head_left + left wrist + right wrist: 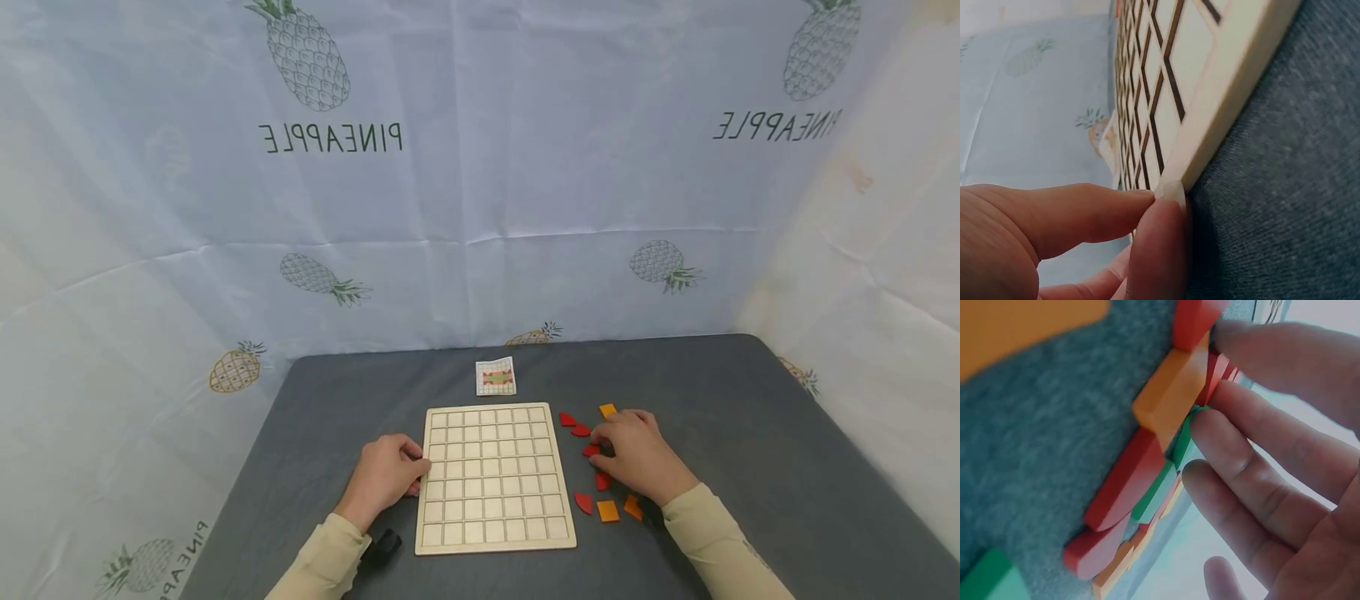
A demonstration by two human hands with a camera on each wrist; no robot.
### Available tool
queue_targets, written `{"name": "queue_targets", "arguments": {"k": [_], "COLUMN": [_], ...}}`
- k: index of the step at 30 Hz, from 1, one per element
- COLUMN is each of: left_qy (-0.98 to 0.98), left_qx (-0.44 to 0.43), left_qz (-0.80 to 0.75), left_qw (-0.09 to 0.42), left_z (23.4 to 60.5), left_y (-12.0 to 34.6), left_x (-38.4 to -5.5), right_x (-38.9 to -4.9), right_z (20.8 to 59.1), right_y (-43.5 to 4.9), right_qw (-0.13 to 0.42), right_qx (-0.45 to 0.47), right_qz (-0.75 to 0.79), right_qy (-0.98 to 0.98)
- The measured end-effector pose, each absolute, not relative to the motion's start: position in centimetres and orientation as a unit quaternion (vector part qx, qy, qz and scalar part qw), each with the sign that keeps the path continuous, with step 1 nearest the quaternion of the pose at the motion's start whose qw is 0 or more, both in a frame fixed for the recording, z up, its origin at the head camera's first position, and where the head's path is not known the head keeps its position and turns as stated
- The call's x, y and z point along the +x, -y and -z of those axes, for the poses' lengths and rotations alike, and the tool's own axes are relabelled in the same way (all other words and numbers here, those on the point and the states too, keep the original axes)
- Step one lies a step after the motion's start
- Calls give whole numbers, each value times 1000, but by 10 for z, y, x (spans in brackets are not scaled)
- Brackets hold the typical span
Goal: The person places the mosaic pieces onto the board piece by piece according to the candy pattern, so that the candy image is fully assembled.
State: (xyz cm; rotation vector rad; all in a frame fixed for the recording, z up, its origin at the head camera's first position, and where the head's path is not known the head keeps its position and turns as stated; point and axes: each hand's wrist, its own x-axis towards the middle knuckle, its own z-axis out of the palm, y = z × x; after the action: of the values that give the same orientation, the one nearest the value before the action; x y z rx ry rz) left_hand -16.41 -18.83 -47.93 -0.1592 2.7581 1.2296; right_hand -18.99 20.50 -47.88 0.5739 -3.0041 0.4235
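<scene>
Nearest the head camera, wears beige cloth sleeves (322, 557). Just past them, with the left hand (382, 475), pinches the left edge of a square board of pale wood (491, 479), scored with a grid of small cells and lying flat on the tabletop (345, 392); holds thumb and fingers narrow on that rim. Looks light and stiff for so thin a slab, likely to slide at a nudge; best taken by opposite edges.

Rightward, close beside the board, shows loose red fan-shaped pieces (583, 502), orange square pieces (608, 511) and, from the right wrist, small green pieces (1154, 490). Should handle as light, hard and smooth; best pinched by the side walls, one at a time. Among these, with the right hand (637, 454), bends the fingers lightly, with the thumb somewhat apart; cannot tell, from so slanted a view, whether gripping a red one or merely near it.

Beyond the board's far edge, shows a small white printed card (496, 377); farther back, a pale cloth backdrop (480, 183) with pineapples and mirrored lettering.
</scene>
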Motion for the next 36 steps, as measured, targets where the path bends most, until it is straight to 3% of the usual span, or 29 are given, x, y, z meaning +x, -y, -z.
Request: {"name": "queue_targets", "arguments": {"k": [7, 36], "left_qy": [-907, -883], "left_qx": [-70, -76], "left_qz": [-405, -449], "left_qw": [90, 116], "left_z": [478, 483], "left_y": [188, 192], "left_x": [-164, -173], "right_x": [-194, -208], "right_z": [475, 479], "right_y": [-197, -150], "right_qw": [21, 32], "right_qx": [196, 261], "right_qz": [-162, -173], "right_qy": [967, 949]}}
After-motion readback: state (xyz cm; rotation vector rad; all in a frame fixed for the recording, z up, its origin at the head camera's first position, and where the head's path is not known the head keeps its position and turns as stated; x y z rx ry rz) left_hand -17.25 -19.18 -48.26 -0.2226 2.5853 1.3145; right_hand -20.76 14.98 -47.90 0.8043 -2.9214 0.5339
